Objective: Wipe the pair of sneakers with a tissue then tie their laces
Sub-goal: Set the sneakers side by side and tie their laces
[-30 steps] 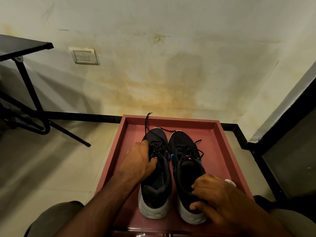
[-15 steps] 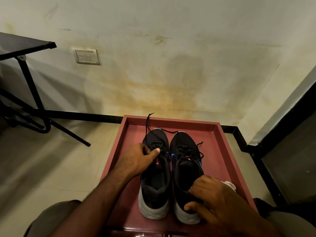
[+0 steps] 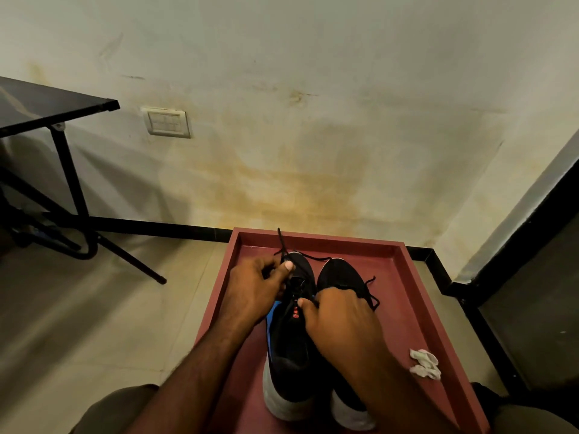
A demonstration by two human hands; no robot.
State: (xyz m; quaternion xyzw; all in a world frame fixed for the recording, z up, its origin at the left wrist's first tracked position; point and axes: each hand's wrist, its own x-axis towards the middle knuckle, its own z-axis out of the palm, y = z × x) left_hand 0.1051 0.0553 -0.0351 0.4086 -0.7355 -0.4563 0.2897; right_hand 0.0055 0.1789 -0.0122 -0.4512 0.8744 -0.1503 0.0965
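Both sneakers sit side by side in the red tray (image 3: 416,296), toes toward the wall (image 3: 313,136), white heels toward me. Left shoe (image 3: 289,349) is the one I'm working on: black upper, blue trim on its left flank, small red mark on the tongue.

My left hand (image 3: 253,291) is over the left shoe's laces (image 3: 282,245), fingers curled, thumb pressed against them, pinching a lace near the toe end. One lace end runs up from that grip toward the tray's far rim; another trails right across the toe.

My right hand (image 3: 340,317) is curled at the tongue of the same shoe, thumb tip beside the red mark, fingers closed on lace there (can't see exactly which strand, the knuckles cover it). This hand also hides most of the right shoe (image 3: 341,274); only its black toe and white heel show. Its laces hang loose off the right side, untied.

Tissue (image 3: 424,364) lies crumpled on the tray floor, right of the shoes near the right rim, touching neither hand.

Tray stands on the tiled floor (image 3: 94,324) close to the wall. Black worktop (image 3: 47,104) with metal legs at far left, switch plate (image 3: 167,123) on the wall next to it. My knees show at the bottom corners.
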